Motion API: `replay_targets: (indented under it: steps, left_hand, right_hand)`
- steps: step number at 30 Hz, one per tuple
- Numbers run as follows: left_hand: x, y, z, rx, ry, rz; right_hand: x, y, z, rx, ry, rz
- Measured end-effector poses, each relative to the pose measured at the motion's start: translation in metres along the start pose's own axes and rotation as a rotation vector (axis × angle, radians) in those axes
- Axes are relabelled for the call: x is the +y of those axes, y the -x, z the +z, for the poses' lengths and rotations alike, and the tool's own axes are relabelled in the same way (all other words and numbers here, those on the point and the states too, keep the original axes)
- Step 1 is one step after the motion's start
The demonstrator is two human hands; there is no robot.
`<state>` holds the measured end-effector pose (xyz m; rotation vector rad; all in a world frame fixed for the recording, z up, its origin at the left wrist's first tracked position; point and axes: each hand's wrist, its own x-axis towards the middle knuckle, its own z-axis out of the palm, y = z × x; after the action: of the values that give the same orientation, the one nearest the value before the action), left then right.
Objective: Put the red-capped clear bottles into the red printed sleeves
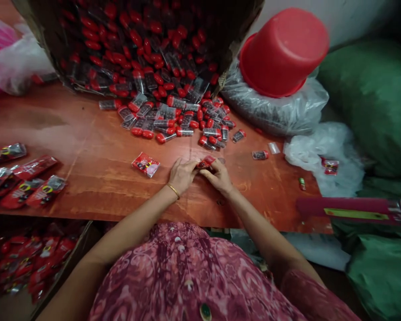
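Observation:
My left hand (pixel 182 176), with a gold bangle at the wrist, and my right hand (pixel 218 177) meet near the table's front edge. Between their fingertips both hands hold a small red packet (pixel 206 162). To the left lies a red printed card packet (pixel 145 164). Farther forward, a heap of small clear tubes with red caps (pixel 163 120) spills from a tilted cardboard box (pixel 130 44). A single loose tube (pixel 260 154) lies right of my hands.
A reddish wooden table (pixel 87 147) carries stacked red packets (pixel 23 178) at left. Below it, a box (pixel 30 263) holds more. A red bucket (pixel 282 53) rests on a bag of dark items (pixel 274 109). White plastic (pixel 324 156) and green sacks (pixel 374 102) fill the right.

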<state>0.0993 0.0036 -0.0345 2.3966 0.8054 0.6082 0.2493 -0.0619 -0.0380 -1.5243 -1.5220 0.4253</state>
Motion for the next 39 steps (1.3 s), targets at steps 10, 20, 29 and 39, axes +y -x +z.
replay_targets:
  steps: [10, 20, 29, 39]
  left_hand:
    - [-0.002, 0.002, -0.003, -0.07, 0.1, -0.068]
    - [0.0, -0.006, -0.012, -0.051, 0.554, -0.114]
    - [0.025, -0.007, -0.021, 0.178, 0.75, -0.381]
    - [0.06, -0.001, -0.03, 0.267, 0.17, -0.173]
  right_hand:
    - [0.008, 0.006, 0.006, 0.044, 0.083, 0.072]
    - [0.011, 0.013, 0.015, -0.049, 0.335, 0.017]
    - [-0.036, 0.034, 0.021, -0.097, 0.073, 0.13]
    - [-0.049, 0.051, -0.003, -0.038, 0.242, -0.043]
